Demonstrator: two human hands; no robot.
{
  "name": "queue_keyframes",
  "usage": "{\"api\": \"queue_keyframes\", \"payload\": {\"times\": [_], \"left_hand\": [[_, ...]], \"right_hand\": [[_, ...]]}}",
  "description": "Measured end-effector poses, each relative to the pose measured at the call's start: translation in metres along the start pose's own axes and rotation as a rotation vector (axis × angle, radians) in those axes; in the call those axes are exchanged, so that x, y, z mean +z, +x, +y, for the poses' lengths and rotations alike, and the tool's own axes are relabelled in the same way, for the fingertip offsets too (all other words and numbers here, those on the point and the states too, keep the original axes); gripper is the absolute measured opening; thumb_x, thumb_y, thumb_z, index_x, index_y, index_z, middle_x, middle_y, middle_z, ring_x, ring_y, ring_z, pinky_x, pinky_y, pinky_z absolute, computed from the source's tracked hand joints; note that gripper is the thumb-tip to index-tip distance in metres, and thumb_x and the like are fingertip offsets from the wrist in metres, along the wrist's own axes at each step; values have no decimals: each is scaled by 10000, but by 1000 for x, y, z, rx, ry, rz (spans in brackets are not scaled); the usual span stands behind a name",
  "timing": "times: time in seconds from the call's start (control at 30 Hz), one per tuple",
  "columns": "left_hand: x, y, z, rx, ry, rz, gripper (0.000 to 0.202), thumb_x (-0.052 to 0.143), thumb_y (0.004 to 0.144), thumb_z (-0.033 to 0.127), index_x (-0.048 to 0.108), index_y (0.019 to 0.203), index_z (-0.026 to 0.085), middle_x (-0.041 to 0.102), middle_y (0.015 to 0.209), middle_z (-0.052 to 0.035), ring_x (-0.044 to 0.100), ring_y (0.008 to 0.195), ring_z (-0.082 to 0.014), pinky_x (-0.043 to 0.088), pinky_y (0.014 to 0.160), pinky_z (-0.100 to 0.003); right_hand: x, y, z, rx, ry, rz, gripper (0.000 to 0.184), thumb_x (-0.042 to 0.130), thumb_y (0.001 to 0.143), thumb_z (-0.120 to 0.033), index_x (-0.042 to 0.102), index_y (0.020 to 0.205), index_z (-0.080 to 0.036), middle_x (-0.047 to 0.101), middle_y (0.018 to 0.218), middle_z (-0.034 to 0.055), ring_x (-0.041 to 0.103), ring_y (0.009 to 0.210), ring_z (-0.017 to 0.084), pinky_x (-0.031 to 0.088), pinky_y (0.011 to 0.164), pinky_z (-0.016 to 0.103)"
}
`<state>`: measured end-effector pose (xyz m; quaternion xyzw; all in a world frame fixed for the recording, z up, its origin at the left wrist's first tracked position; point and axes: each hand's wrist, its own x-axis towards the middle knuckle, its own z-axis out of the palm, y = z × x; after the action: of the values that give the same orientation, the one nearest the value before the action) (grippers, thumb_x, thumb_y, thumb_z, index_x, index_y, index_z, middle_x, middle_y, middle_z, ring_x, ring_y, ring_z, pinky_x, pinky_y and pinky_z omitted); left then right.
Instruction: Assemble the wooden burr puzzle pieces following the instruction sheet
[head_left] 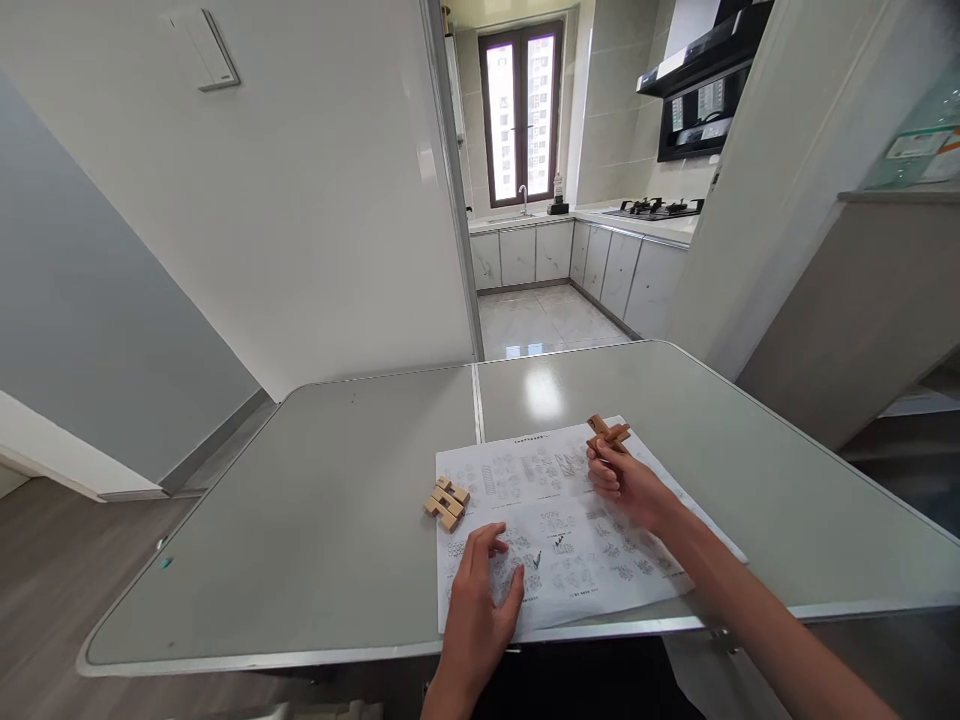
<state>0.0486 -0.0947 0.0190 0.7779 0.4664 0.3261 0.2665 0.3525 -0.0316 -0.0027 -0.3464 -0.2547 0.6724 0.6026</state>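
My right hand [626, 485] is closed around a few crossed, notched wooden puzzle pieces [609, 434], held up over the right side of a printed sheet. The paper sheet [517, 500] lies flat on the table, covered in small line diagrams, with dark pen ticks in its lower part. Over the sheet's lower left rests my left hand [484, 590], fingers apart and curved, with nothing in it. More notched wooden puzzle pieces [448, 503] lie close together at the sheet's left edge, just beyond my left fingers.
The grey-green table [315, 530] has a metal rim and a seam [477, 400] across it. A small teal bit [166, 563] lies near its left edge. Behind the table are a white wall [322, 200] and a doorway to a kitchen with cabinets [517, 256].
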Motion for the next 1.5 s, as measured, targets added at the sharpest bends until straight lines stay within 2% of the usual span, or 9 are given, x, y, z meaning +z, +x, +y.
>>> {"api": "queue_keyframes", "payload": {"times": [0.2, 0.47, 0.63, 0.77, 0.97, 1.07, 1.17, 1.37, 1.5], "left_hand": [[0, 0, -2, 11, -20, -8, 345, 554, 994, 273, 514, 1336, 302, 635, 1234, -57, 674, 1060, -209, 590, 925, -368], [-1, 1, 0, 3, -35, -16, 298, 546, 993, 270, 563, 1291, 282, 646, 1214, -73, 671, 1074, -229, 575, 965, -401], [-1, 1, 1, -11, -41, -23, 277, 535, 998, 281, 577, 1272, 269, 656, 1190, -88, 674, 1068, -243, 574, 953, -411], [-2, 0, 2, -27, -53, -34, 262, 510, 1007, 288, 572, 1260, 261, 662, 1162, -90, 673, 1064, -247, 571, 952, -422], [-3, 1, 3, -33, -47, -49, 265, 514, 1011, 308, 578, 1264, 266, 678, 1152, -86, 677, 1062, -246, 581, 921, -404], [-3, 1, 4, -30, -47, -44, 261, 521, 1009, 304, 583, 1259, 259, 684, 1157, -89, 681, 1060, -245, 578, 930, -410], [-4, 2, 5, -24, -54, -38, 241, 537, 997, 287, 602, 1228, 261, 690, 1154, -84, 685, 1054, -243, 580, 933, -407], [-3, 2, 4, -2, -52, -45, 214, 529, 995, 264, 621, 1187, 252, 695, 1142, -89, 680, 1066, -254, 580, 942, -427], [-4, 2, 4, 5, -50, -33, 213, 530, 991, 251, 628, 1180, 248, 701, 1139, -96, 681, 1068, -262, 580, 948, -443]], "right_hand": [[-21, 20, -12, 20, 96, -12, 295, 793, 886, -377, 555, 846, -208, 360, 555, -104, 261, 437, 62, 300, 385, 156], [-19, 27, -25, -73, 205, -37, 253, 692, 928, -213, 482, 789, -236, 254, 560, -107, 234, 449, 99, 305, 393, 174], [-13, 24, -31, -124, 217, -26, 323, 671, 938, -215, 430, 726, -247, 240, 560, -107, 196, 460, 102, 282, 422, 199], [-5, 20, -25, -127, 176, -14, 383, 700, 933, -340, 410, 698, -256, 227, 564, -108, 166, 456, 102, 232, 416, 231], [20, 15, -1, -58, -80, -110, 448, 711, 909, -525, 428, 709, -241, 213, 571, -117, 141, 494, 95, 204, 449, 231], [37, 18, 7, -53, -241, -148, 506, 714, 892, -561, 384, 680, -241, 272, 575, -109, 193, 499, 88, 222, 463, 238], [54, 26, 15, -68, -342, -163, 480, 733, 867, -581, 436, 724, -232, 359, 578, -102, 243, 501, 82, 217, 479, 240], [92, 55, 44, -179, -604, -154, 412, 665, 882, -600, 525, 784, -226, 427, 522, -100, 318, 484, 96, 275, 498, 248], [115, 68, 65, -322, -759, -163, 361, 672, 869, -542, 545, 748, -227, 536, 625, -53, 448, 578, 128, 363, 563, 270]]}}
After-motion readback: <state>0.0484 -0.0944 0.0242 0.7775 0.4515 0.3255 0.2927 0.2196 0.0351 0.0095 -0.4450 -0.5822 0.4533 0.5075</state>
